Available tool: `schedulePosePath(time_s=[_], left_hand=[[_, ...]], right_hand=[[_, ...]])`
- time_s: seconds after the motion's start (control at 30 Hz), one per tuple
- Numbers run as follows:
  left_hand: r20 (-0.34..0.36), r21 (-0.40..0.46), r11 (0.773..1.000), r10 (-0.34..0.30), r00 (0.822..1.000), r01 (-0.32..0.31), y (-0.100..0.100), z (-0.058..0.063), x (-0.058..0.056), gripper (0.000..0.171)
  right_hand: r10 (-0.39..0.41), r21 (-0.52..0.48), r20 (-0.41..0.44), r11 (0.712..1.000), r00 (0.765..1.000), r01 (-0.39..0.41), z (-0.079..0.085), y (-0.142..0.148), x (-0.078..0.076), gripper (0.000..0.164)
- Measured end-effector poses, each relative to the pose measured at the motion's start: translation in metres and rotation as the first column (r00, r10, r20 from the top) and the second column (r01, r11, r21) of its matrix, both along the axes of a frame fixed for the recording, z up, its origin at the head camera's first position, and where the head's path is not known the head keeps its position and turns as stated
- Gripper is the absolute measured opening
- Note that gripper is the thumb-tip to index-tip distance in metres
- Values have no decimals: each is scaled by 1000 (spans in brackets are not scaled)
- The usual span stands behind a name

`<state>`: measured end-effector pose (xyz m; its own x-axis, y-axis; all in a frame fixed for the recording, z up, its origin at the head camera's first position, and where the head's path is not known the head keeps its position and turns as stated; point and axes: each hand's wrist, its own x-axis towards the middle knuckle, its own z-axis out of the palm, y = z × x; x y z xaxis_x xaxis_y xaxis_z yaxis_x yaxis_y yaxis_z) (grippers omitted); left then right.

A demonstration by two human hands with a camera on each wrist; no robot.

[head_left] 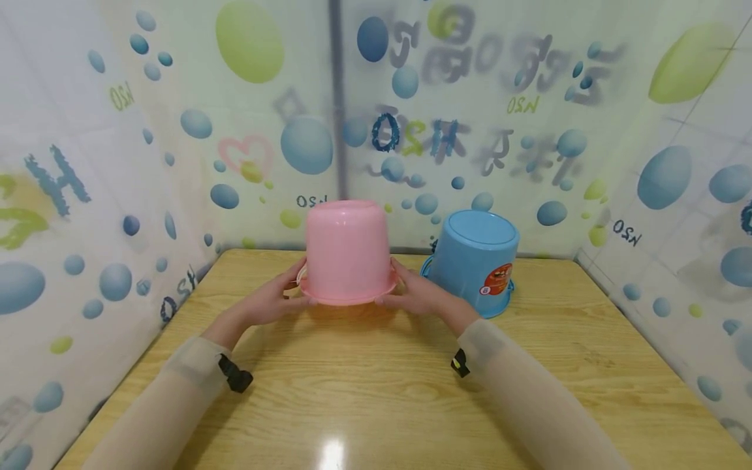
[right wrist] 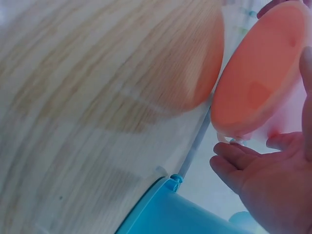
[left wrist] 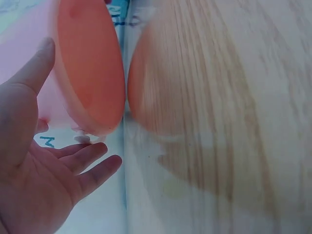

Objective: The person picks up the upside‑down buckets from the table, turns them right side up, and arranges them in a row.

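Note:
Both hands hold a pink bucket (head_left: 348, 254), bottom up, over the back half of the table. My left hand (head_left: 271, 301) grips the rim on the left side, its thumb on the near face and the other fingers reaching behind. On the opposite side my right hand (head_left: 424, 292) grips the rim in the same way. The wrist views look toward the bucket's open mouth (left wrist: 92, 63), which hangs over the wooden top. A white handle piece (left wrist: 83, 138) shows at the rim near the left fingers. Beside the right hand stands an upside-down blue bucket (head_left: 478, 261) with a red sticker.
The wooden table (head_left: 364, 378) reaches back to a patterned curtain (head_left: 499, 163) with blue and green bubbles and lettering. Similar curtains close in the left and right sides. A blue handle (head_left: 426, 266) sits at the left of the blue bucket, close to the right hand.

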<state>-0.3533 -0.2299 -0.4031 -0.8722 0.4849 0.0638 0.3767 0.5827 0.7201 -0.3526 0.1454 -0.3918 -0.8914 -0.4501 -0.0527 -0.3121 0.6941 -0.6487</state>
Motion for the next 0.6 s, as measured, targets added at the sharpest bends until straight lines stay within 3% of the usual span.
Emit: schedulePosePath(time_s=[0.13,0.33,0.6], left_hand=[[-4,15,1000,18,1000,-18,2,4,5,101],[-74,82,997,15,997,-9,5,8,9,86],[-187,104,995,28,982,-9,10,10,15,84]], right_hand=[[-11,-26,-14,1000,1000,10,2,1,4,109],[-15,-82,-56,997,998,10,2,2,10,101],[-43,-153,-106,988,993,26,4,2,19,108]])
